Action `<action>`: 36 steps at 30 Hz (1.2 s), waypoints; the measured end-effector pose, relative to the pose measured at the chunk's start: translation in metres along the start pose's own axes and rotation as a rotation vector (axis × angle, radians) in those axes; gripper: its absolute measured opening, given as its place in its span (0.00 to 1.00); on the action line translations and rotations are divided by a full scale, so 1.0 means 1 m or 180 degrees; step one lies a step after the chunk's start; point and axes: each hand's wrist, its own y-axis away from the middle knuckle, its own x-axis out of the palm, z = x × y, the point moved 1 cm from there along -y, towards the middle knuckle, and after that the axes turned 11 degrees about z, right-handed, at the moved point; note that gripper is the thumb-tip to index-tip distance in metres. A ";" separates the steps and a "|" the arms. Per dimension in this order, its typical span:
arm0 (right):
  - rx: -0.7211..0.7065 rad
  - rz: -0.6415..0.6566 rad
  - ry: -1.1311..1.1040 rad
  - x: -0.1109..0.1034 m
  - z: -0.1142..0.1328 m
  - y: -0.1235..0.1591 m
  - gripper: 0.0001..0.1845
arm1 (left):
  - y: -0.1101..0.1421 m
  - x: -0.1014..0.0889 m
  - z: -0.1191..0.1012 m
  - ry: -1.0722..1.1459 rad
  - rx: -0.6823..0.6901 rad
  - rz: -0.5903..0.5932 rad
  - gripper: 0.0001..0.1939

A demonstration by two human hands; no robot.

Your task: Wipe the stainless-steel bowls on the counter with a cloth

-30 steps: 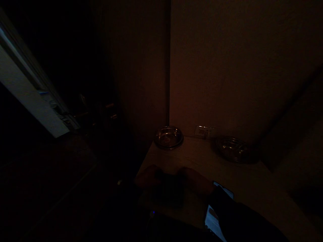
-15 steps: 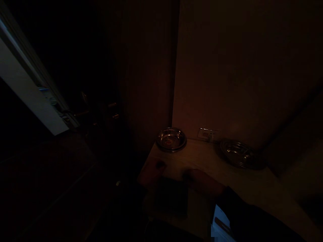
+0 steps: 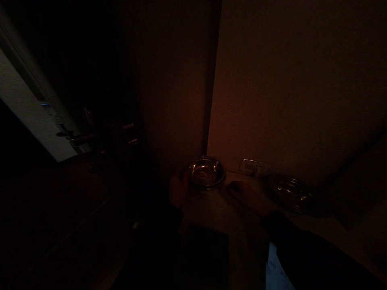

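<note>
A shiny round metal bowl (image 3: 206, 173) rests at the back left of a pale wooden surface, against the wall corner; whether several are stacked is hard to see. My left hand (image 3: 179, 189) is at the bowl's left rim, and the dark hides whether it touches. On the other side, my right hand (image 3: 244, 196) is close to the bowl with its fingers bent toward it, a small gap between. Shadow covers the fingertips of both hands. A dark flat rectangular thing (image 3: 207, 253) lies in front, nearer to me.
Further right lie stacked metal dishes (image 3: 292, 193) by the wall. A socket plate (image 3: 254, 166) sits low on the wall between bowl and dishes. A bluish lit object (image 3: 277, 268) shows under my right sleeve. At far left are a door handle (image 3: 83, 139) and a bright strip.
Both hands have moved forward, away from the dark rectangular thing, to either side of the metal bowl. The view has shifted slightly. The bowl stays in its place.
</note>
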 end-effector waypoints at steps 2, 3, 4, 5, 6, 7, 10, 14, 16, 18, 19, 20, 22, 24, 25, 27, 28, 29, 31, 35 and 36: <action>0.0052 -0.0129 -0.0016 -0.007 -0.004 -0.012 0.14 | -0.011 0.003 -0.001 0.0029 -0.0067 -0.0128 0.20; 0.0072 -0.0185 -0.0015 -0.010 -0.006 -0.017 0.14 | -0.016 0.005 -0.001 0.0049 -0.0095 -0.0167 0.20; 0.0088 -0.0231 -0.0009 -0.013 -0.007 -0.022 0.14 | -0.020 0.006 0.000 0.0074 -0.0123 -0.0192 0.20; 0.0100 -0.0269 -0.0002 -0.015 -0.009 -0.027 0.14 | -0.023 0.008 0.001 0.0106 -0.0149 -0.0201 0.20; 0.0114 -0.0301 0.0004 -0.017 -0.010 -0.032 0.13 | -0.025 0.010 0.003 0.0142 -0.0182 -0.0198 0.20; 0.0129 -0.0324 0.0007 -0.018 -0.011 -0.036 0.14 | -0.027 0.011 0.005 0.0181 -0.0211 -0.0187 0.20; 0.0192 -0.0335 0.0000 -0.020 -0.015 -0.050 0.16 | -0.031 0.016 0.014 0.0312 -0.0235 -0.0169 0.21; 0.0342 -0.0185 -0.0066 -0.019 -0.021 -0.069 0.14 | -0.034 0.023 0.025 0.0499 -0.0138 -0.0145 0.22; 0.0420 -0.0089 -0.0129 -0.019 -0.023 -0.078 0.15 | -0.036 0.026 0.029 0.0596 -0.0060 -0.0095 0.22; 0.0486 -0.0024 -0.0210 -0.019 -0.024 -0.083 0.17 | -0.037 0.028 0.030 0.0686 0.0029 -0.0058 0.20; 0.0516 -0.0005 -0.0260 -0.019 -0.025 -0.085 0.17 | -0.037 0.029 0.030 0.0733 0.0073 -0.0049 0.20; 0.0550 0.0004 -0.0317 -0.019 -0.025 -0.087 0.17 | -0.037 0.029 0.031 0.0776 0.0105 -0.0047 0.19; 0.0622 -0.0003 -0.0456 -0.018 -0.025 -0.088 0.17 | -0.036 0.029 0.030 0.0883 0.0135 -0.0052 0.19; 0.0686 -0.0031 -0.0631 -0.018 -0.025 -0.088 0.17 | -0.035 0.030 0.030 0.1000 0.0148 -0.0035 0.19; 0.0714 -0.0046 -0.0727 -0.017 -0.025 -0.087 0.17 | -0.035 0.030 0.030 0.1089 0.0162 -0.0017 0.19; 0.0773 -0.0075 -0.0922 -0.016 -0.024 -0.086 0.18 | -0.034 0.030 0.030 0.1325 0.0205 -0.0008 0.19; 0.0810 -0.0089 -0.1016 -0.016 -0.024 -0.086 0.18 | -0.034 0.031 0.030 0.1456 0.0216 -0.0031 0.19; 0.0850 -0.0105 -0.1104 -0.016 -0.023 -0.086 0.18 | -0.033 0.031 0.030 0.1581 0.0216 -0.0064 0.18; 0.0921 -0.0127 -0.1276 -0.017 -0.021 -0.086 0.18 | -0.033 0.031 0.029 0.1753 0.0180 -0.0141 0.17; 0.0933 -0.0144 -0.1611 -0.019 -0.016 -0.085 0.18 | -0.031 0.029 0.027 0.1915 0.0149 -0.0189 0.16; 0.0921 -0.0155 -0.1683 -0.019 -0.015 -0.084 0.18 | -0.031 0.028 0.028 0.1968 0.0167 -0.0181 0.16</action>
